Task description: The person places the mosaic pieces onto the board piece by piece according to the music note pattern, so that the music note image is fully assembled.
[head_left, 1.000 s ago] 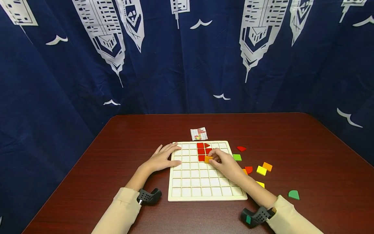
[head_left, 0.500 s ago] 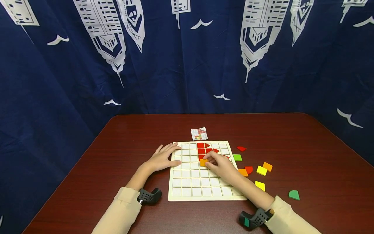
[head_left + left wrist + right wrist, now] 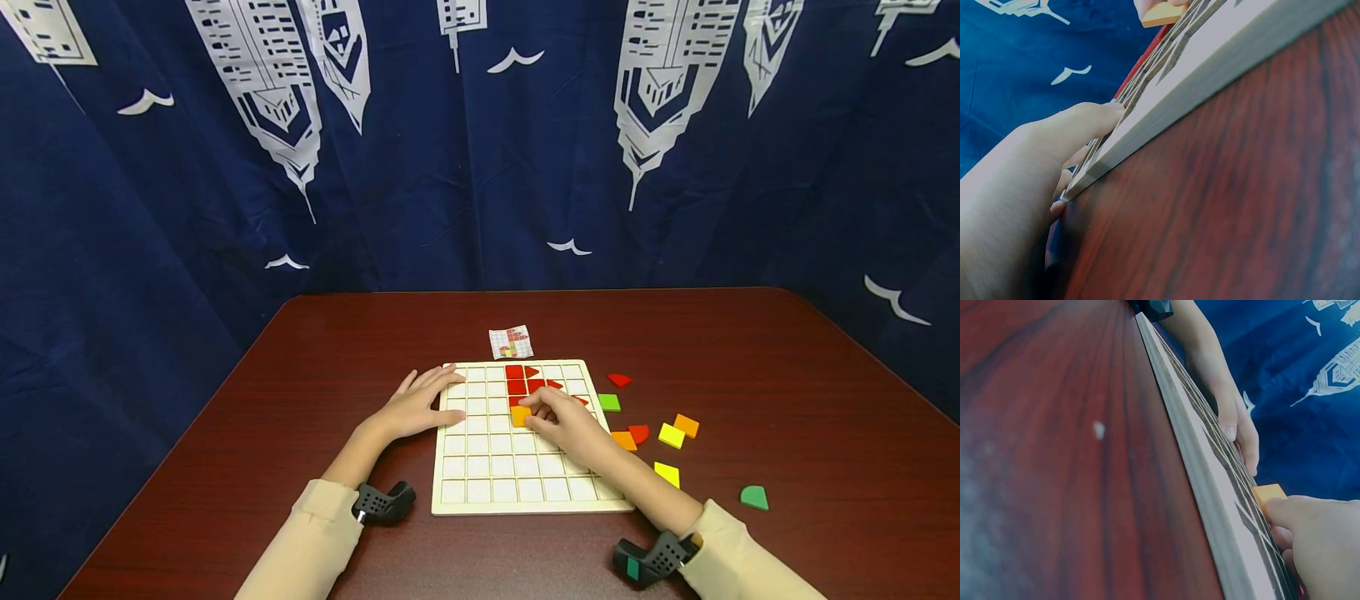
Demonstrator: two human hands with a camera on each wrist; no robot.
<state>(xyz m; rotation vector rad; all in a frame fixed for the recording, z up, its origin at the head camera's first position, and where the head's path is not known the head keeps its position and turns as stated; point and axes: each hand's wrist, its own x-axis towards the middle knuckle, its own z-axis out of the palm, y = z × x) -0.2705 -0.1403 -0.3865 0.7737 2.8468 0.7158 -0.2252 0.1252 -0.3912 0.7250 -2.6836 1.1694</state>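
Observation:
A pale board [image 3: 487, 492] with a grid of square recesses lies on the table. My left hand [image 3: 416, 406] rests on its left edge, fingers spread and thumb on the surface. My right hand [image 3: 566, 421] pinches an orange square tile [image 3: 520, 417] just below the column of red square tiles [image 3: 515, 387] on the board. In the right wrist view the orange tile [image 3: 1270, 493] is tilted between thumb and fingers, close over the grid. Red pointed tiles [image 3: 532, 372] sit to the right of the red squares; the right hand partly hides that area.
A small printed pattern card [image 3: 511, 342] lies behind the board. Right of the board are loose tiles: a red one [image 3: 618, 381], a light green one [image 3: 609, 403], a yellow one [image 3: 672, 436], an orange one [image 3: 686, 426] and a green rounded one [image 3: 754, 498]. A dark blue curtain hangs behind the table.
My right hand has moved the orange tile a little left and toward me, from beside the lowest red square to just below it. The left hand has stayed in place.

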